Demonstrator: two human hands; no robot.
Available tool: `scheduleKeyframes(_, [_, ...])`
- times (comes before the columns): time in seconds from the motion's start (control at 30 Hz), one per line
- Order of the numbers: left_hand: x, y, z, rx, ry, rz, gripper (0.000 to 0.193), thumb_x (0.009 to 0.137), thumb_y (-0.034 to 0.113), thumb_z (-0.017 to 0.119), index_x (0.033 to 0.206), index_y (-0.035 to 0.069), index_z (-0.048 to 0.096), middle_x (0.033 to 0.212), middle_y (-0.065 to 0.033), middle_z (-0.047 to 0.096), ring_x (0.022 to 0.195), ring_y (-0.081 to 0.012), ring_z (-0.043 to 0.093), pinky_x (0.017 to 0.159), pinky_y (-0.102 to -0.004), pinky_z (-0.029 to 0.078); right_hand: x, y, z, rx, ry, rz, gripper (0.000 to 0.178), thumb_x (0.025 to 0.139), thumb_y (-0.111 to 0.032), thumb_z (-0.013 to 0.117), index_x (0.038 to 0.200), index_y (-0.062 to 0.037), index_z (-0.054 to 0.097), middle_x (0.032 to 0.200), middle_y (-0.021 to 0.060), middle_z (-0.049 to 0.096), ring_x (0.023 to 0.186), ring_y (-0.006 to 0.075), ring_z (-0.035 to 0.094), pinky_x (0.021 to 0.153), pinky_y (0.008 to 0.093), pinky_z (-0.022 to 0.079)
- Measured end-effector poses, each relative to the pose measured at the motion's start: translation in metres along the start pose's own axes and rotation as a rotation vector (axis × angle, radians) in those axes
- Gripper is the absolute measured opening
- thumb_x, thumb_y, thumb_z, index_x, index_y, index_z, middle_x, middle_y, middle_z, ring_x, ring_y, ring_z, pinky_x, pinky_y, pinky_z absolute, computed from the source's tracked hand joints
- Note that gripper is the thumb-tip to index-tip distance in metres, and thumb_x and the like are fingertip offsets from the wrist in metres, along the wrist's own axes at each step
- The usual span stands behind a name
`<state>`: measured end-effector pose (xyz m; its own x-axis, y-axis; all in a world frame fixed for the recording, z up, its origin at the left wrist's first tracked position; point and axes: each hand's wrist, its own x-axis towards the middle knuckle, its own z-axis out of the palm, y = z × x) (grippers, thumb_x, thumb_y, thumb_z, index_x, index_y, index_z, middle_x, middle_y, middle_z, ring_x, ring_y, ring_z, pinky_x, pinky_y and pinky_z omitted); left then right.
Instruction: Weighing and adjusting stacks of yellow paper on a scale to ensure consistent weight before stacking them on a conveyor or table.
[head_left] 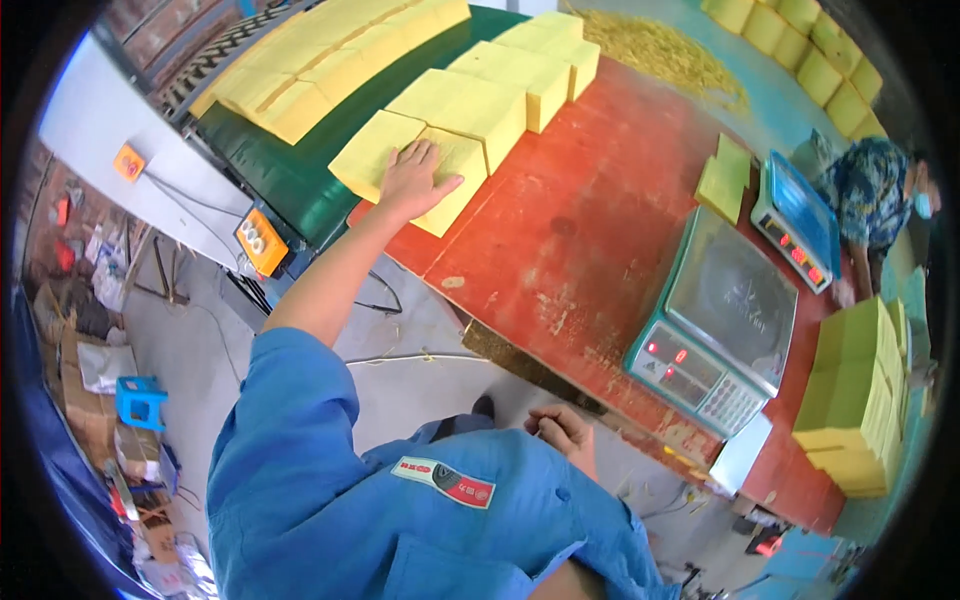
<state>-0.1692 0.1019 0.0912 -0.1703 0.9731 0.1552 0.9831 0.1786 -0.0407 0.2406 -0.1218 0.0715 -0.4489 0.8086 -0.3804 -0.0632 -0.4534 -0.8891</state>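
Observation:
My left hand (410, 182) lies flat on the near end of a row of yellow paper stacks (455, 100), its fingers spread and the thumb pointing right. The nearest stack (378, 145) sits partly over a green conveyor belt (300, 165) and partly over the red table (530, 235). Down in front of my body, my right hand (565, 435) hangs beside the table's near edge with curled fingers. Whatever that hand holds, if anything, is hidden. A second row of yellow paper stacks (330, 60) rests on the belt farther left.
A digital scale (735, 295) and a blue-topped scale (800, 220) stand on the table's right. More yellow stacks (850, 380) lie at the right, near another person (875, 190). An orange switch box (262, 242) hangs by the conveyor. A blue stool (141, 402) stands left.

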Motion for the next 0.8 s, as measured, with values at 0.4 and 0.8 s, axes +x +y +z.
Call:
scheduleKeyframes(0.4, [-0.156,0.101,-0.057,-0.378,0.033,0.529,0.086,0.075,0.042,0.071,0.14,-0.006,0.04,0.148,-0.0238,0.037,0.138,-0.0392,0.035,0.111,-0.0507,0.028,0.089,0.077,0.029,0.524,-0.194,0.142,0.058,0.092,-0.015,0.053,0.145,-0.0021,0.035,0.143,0.0127,0.045,0.12,0.0249,0.051,0.1,0.0381,0.04])
scheduleKeyframes(0.8, [-0.181,0.155,-0.056,-2.257,-0.522,-0.286,0.062,0.099,0.049,0.034,0.143,0.007,0.041,0.142,-0.0144,0.047,0.129,-0.0279,0.048,0.106,-0.0422,0.039,0.028,-0.093,-0.029,-0.553,0.045,-0.743,0.043,0.086,-0.013,0.063,0.129,-0.0068,0.058,0.124,0.0153,0.053,0.114,0.0296,0.05,0.1,0.0393,0.04])
